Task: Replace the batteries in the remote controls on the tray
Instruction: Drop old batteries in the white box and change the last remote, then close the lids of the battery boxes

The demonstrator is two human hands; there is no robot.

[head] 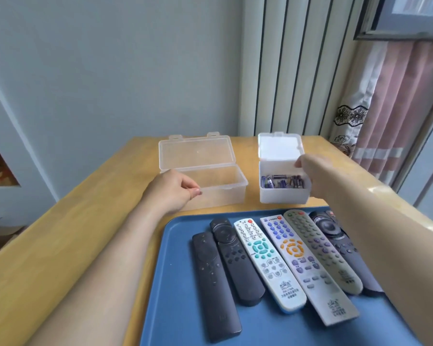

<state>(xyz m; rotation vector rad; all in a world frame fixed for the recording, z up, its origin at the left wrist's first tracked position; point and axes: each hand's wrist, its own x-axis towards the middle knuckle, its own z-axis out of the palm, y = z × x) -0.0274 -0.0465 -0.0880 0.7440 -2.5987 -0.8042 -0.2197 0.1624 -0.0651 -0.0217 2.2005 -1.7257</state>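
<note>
Nearest, remotes lie face-up on the tray. The left hand pinches the empty box at its corner, and the right hand apparently grips the battery box, steadying both.

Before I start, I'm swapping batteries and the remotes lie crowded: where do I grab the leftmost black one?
Pinch the leftmost black remote across its long edges at the near end, from above: it lies flat, and that end juts past the second black remote.
</note>
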